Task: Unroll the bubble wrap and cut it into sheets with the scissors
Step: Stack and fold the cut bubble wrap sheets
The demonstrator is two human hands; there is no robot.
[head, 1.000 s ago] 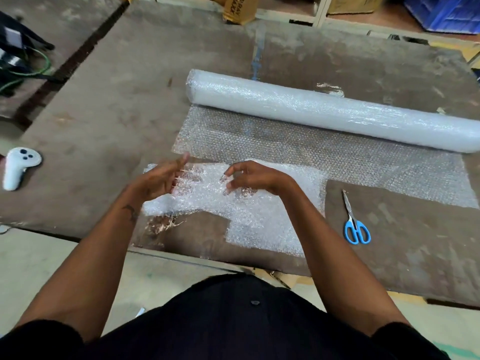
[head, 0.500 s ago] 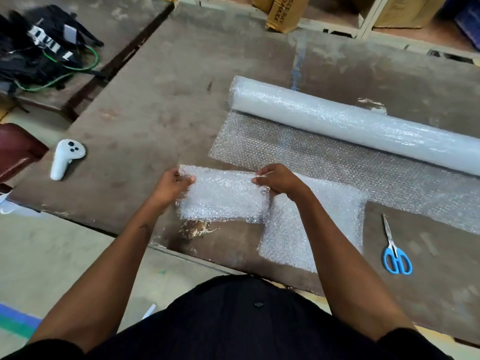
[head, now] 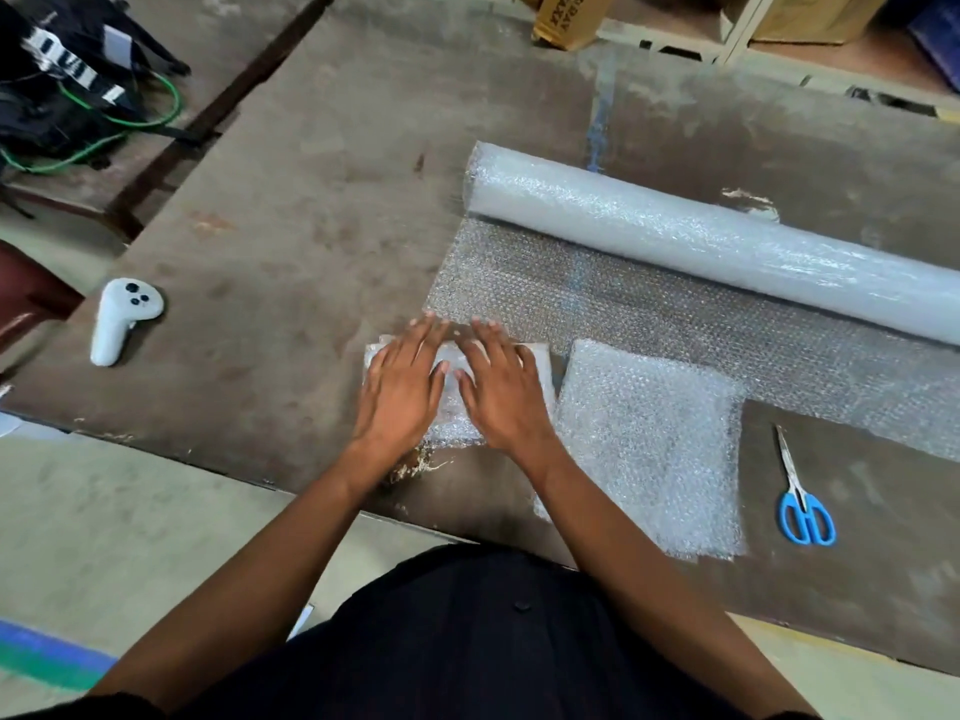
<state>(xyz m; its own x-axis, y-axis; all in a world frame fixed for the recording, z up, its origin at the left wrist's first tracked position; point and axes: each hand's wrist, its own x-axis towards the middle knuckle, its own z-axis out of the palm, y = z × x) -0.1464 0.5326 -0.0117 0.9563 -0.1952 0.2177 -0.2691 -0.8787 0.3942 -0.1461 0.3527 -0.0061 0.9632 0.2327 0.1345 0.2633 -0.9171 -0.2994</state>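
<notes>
A long bubble wrap roll [head: 701,244] lies across the brown table [head: 311,226], with an unrolled stretch [head: 597,298] spread toward me. A small folded bubble wrap sheet [head: 451,407] lies near the front edge. My left hand [head: 400,387] and my right hand [head: 501,392] press flat on it side by side, fingers straight. Another cut sheet [head: 649,449] lies flat just to the right. Blue-handled scissors [head: 802,498] lie shut on the table further right, away from both hands.
A white handheld controller [head: 117,319] lies on the table's left side. A black bag with green cable [head: 78,96] sits at the far left. Cardboard boxes [head: 566,13] and shelving stand beyond the table. The table's front edge runs just under my wrists.
The small sheet was held up by its corners, then folded and laid down. Both hands now press flat on it. The view has shifted left.
</notes>
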